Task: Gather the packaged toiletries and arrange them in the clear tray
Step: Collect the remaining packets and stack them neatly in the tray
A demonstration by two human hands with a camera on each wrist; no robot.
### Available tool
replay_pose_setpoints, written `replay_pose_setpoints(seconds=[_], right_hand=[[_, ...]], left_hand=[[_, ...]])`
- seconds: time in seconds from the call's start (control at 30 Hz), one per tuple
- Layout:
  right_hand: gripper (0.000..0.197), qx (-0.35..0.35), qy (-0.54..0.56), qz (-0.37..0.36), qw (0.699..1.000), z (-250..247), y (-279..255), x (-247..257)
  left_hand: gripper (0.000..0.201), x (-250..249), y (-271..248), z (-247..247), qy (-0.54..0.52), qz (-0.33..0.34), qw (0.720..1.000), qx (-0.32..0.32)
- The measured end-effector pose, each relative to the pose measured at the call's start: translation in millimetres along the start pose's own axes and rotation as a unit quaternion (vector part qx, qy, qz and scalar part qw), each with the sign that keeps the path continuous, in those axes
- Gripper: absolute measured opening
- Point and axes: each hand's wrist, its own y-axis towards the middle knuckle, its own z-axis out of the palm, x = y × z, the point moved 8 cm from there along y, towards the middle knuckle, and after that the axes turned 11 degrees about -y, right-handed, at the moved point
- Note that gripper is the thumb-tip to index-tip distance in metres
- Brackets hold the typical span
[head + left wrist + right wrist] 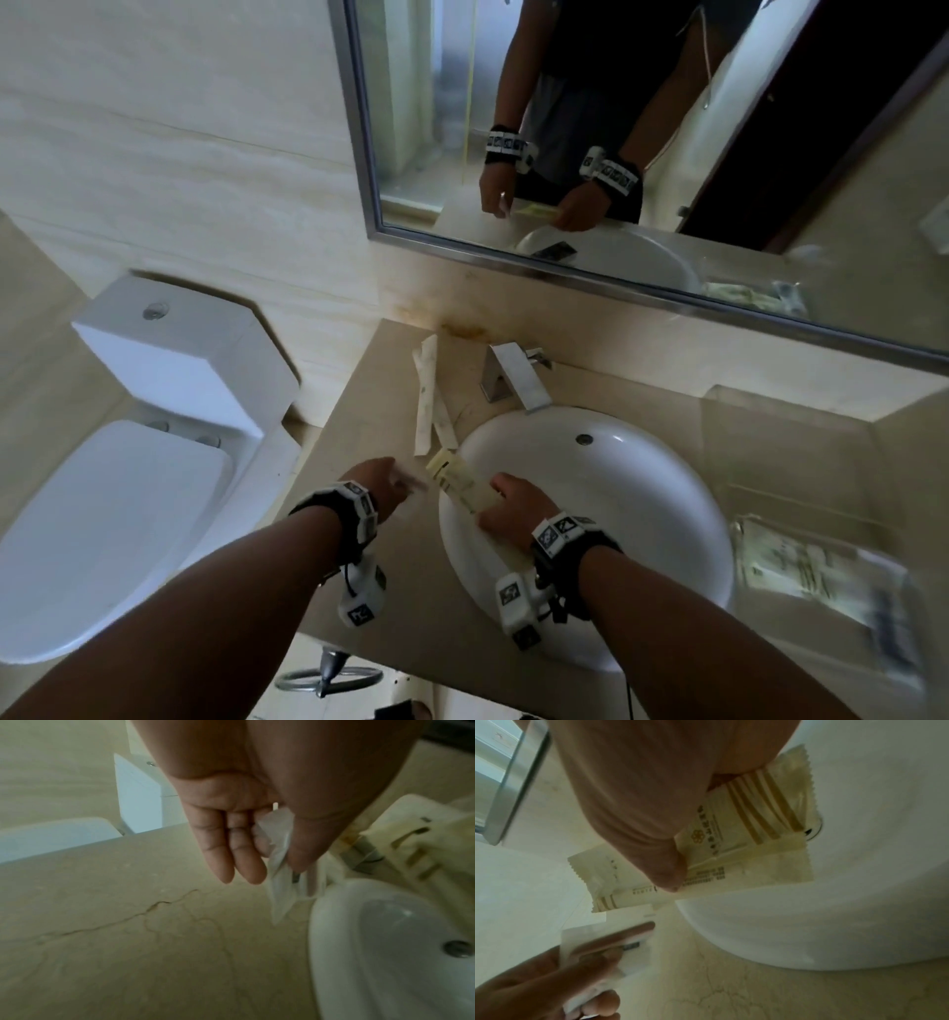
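My right hand grips two cream striped packets over the sink's left rim; in the right wrist view the thumb presses on these packets. My left hand pinches a small white packet just left of them, above the counter. The left wrist view shows that packet held between thumb and fingers. Two long white packets lie on the counter behind my hands. The clear tray stands to the right of the sink with several packets inside.
A white sink basin fills the counter's middle, with a steel faucet behind it. A toilet stands left of the beige counter. A mirror hangs on the back wall.
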Motion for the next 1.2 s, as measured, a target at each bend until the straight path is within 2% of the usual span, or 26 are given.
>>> replay_pose_setpoints(seconds=[0.1, 0.2, 0.33, 0.43, 0.5, 0.6, 0.67, 0.7, 0.77, 0.8, 0.87, 0.9, 0.97, 1.03, 1.2], right_hand=[[0.018, -0.02, 0.006, -0.002, 1.0, -17, -14, -17], [0.028, -0.037, 0.003, 0.0, 0.999, -33, -31, -40], [0.025, -0.053, 0.003, 0.012, 0.999, -49, -59, -84], [0.027, -0.066, 0.004, 0.048, 0.997, -55, -82, -131], [0.035, -0.069, 0.0, 0.069, 0.995, -58, -99, -162], [0.061, -0.072, 0.008, 0.111, 0.991, -61, -125, -210], [0.061, -0.092, 0.018, 0.137, 0.986, -65, -143, -237], [0.06, -0.103, 0.023, 0.144, 0.984, -67, -151, -249], [0.048, -0.119, 0.026, 0.15, 0.981, -71, -166, -268], [0.037, -0.122, 0.022, 0.154, 0.98, -73, -173, -277], [0.018, -0.123, -0.001, 0.169, 0.978, -78, -184, -295], [0.015, -0.121, -0.016, 0.177, 0.977, -80, -189, -303], [0.019, -0.114, -0.038, 0.19, 0.974, -84, -197, -321], [0.024, -0.107, -0.04, 0.192, 0.975, -86, -205, -336], [0.037, -0.091, -0.032, 0.204, 0.974, -86, -215, -363]], left_hand=[[0.02, -35, -12, 4, -0.047, 0.009, 0.999, -0.011], [0.033, -68, -21, 23, -0.097, 0.007, 0.995, 0.027], [0.033, -121, -30, 58, -0.096, 0.041, 0.991, 0.081], [0.031, -159, -39, 92, -0.085, 0.059, 0.989, 0.106], [0.026, -184, -44, 116, -0.084, 0.065, 0.987, 0.119], [0.011, -214, -46, 154, -0.118, 0.046, 0.983, 0.134], [0.028, -230, -42, 184, -0.16, 0.024, 0.975, 0.152], [0.045, -237, -38, 199, -0.176, 0.018, 0.971, 0.161], [0.068, -253, -37, 226, -0.201, 0.012, 0.964, 0.176], [0.07, -260, -37, 238, -0.207, 0.009, 0.961, 0.182], [0.057, -276, -41, 256, -0.192, 0.02, 0.964, 0.18], [0.044, -284, -42, 262, -0.177, 0.031, 0.967, 0.179], [0.024, -297, -45, 275, -0.158, 0.042, 0.97, 0.18], [0.015, -306, -49, 285, -0.146, 0.052, 0.97, 0.189], [0.012, -314, -42, 292, -0.177, 0.029, 0.97, 0.164]])
